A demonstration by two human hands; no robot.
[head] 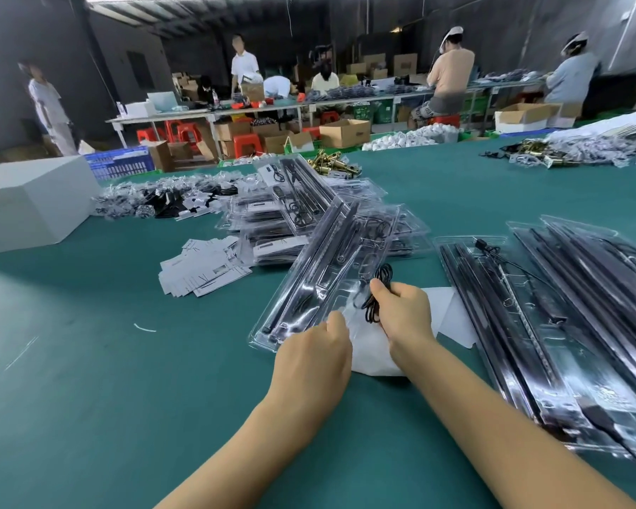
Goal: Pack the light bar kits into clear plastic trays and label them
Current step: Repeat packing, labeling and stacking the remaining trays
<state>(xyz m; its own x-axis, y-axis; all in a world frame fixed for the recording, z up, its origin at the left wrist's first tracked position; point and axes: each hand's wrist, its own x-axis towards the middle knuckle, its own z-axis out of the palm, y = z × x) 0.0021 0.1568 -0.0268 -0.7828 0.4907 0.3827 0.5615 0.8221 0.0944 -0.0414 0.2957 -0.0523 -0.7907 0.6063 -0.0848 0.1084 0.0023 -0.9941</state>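
Gripping coiled black cable (377,293) in right hand (404,310), just above near end of clear tray (309,288) holding light bars. Left hand (314,352) curled, pinching white paper (368,347) at tray's near edge. Right: more filled trays (566,325). Further left: label stack (202,268). Far: packed tray pile (309,207).
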